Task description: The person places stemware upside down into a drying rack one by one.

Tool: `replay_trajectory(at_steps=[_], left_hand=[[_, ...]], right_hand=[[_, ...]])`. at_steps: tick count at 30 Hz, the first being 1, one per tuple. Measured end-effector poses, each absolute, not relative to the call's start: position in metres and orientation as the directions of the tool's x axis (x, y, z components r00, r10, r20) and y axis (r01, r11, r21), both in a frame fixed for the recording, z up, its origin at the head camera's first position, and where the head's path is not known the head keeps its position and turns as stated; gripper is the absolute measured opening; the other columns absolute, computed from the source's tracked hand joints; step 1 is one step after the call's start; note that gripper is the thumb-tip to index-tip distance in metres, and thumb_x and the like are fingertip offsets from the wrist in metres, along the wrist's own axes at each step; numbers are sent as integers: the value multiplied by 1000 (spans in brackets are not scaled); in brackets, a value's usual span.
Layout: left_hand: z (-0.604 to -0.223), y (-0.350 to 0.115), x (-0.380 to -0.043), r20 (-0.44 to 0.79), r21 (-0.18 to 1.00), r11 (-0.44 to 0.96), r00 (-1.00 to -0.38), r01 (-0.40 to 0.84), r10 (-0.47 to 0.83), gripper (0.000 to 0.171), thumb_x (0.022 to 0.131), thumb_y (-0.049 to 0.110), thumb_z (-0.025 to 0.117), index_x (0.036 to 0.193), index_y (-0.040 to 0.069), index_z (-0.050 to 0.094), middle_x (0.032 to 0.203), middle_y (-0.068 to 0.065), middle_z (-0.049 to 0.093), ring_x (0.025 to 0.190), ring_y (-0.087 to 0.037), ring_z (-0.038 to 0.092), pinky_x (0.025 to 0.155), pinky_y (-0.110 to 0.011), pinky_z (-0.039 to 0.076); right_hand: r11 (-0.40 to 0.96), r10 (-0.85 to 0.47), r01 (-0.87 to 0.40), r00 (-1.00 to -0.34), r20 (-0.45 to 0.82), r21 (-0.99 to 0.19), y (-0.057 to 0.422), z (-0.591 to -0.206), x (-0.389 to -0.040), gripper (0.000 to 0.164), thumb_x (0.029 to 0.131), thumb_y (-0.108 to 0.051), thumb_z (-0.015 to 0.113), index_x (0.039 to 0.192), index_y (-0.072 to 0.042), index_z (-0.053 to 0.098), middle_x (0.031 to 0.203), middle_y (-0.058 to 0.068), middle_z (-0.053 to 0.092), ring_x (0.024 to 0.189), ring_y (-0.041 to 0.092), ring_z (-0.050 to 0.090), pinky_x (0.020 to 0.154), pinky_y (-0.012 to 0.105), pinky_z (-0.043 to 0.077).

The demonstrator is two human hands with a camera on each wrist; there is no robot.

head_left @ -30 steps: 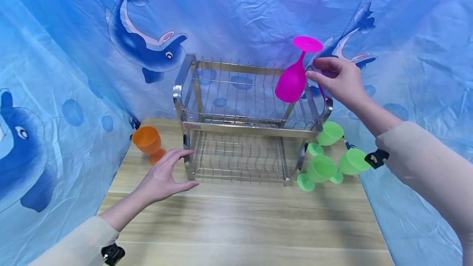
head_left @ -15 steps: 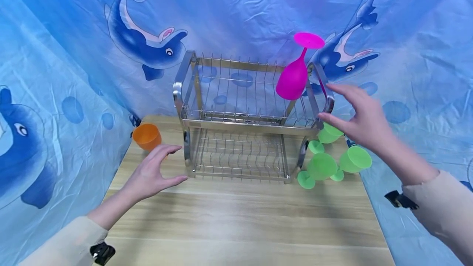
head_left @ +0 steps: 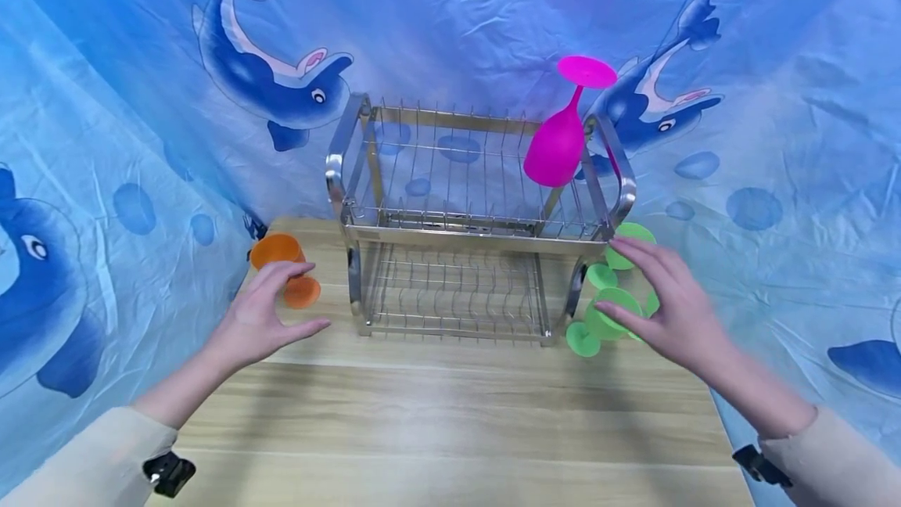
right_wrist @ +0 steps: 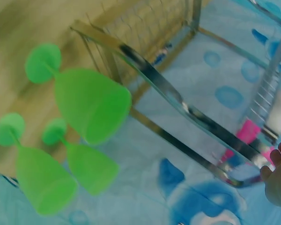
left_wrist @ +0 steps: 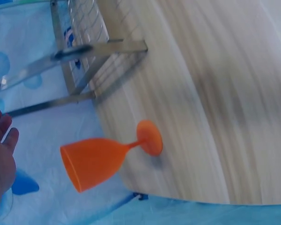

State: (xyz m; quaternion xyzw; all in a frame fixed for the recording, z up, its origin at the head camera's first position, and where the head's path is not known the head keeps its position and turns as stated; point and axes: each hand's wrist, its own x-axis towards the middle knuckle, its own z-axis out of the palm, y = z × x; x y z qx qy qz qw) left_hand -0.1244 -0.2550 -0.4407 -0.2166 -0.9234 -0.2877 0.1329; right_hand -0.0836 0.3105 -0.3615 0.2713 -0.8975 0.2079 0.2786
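Note:
A magenta goblet (head_left: pixel 556 149) stands upside down at the right end of the rack's top tier, its foot in the air. Thumb and fingers spread apart, my right hand (head_left: pixel 669 307) holds nothing and hovers in front of several green goblets (head_left: pixel 612 311), partly covering them in the head view. All three green goblets (right_wrist: pixel 91 103) show in the right wrist view, upright on the table. On the left, my left hand (head_left: pixel 256 315) is just in front of an orange goblet (head_left: pixel 277 249), its fingers spread and grasping nothing. The orange goblet (left_wrist: pixel 96 161) appears whole in the left wrist view.
A two-tier metal dish rack (head_left: pixel 479 241) with wire slots stands at the back middle of the wooden table (head_left: pixel 450 413). Blue dolphin-print sheeting (head_left: pixel 450 14) hangs behind and at both sides.
My right hand has let go of the magenta goblet and come down toward the green goblets. My left hand has drifted left, away from the rack, toward the orange goblet.

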Motion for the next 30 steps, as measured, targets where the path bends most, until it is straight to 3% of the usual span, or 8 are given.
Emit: replay_trajectory(at_steps=[9, 16, 23, 30], left_hand=[[-425, -277, -149, 317, 483, 782, -911, 395, 265, 88, 76, 32, 99, 147, 1, 56, 145, -26, 56, 129, -47, 53, 97, -74, 49], [-417, -295, -170, 230, 463, 829, -946, 315, 231, 94, 79, 40, 96, 150, -3, 52, 148, -31, 51, 130, -50, 48, 101, -76, 45], [-416, -307, -189, 134, 420, 863, -960, 281, 247, 105, 78, 50, 95, 157, 1, 45, 157, -33, 43, 139, -54, 41, 106, -80, 39], [-423, -313, -203, 8, 422, 885, -977, 198, 214, 120, 77, 58, 93, 165, 5, 33, 164, -36, 29, 142, -58, 34, 105, -84, 36]], right_hand=[[682, -422, -721, -527, 738, -125, 296, -382, -69, 79, 99, -64, 66, 138, 4, 67, 146, 28, 60, 134, 45, 56, 128, 32, 32], [688, -437, -704, -594, 675, -173, 293, -394, -60, 82, 99, -68, 64, 144, 0, 64, 149, 21, 61, 131, 42, 57, 125, 23, 31], [677, -455, -705, -627, 632, -212, 293, -415, -53, 82, 99, -67, 64, 147, -1, 62, 153, 17, 58, 134, 40, 55, 128, 29, 29], [677, -481, -701, -653, 586, -225, 290, -431, -49, 81, 100, -66, 63, 150, -2, 60, 155, 17, 56, 136, 40, 55, 127, 23, 27]])
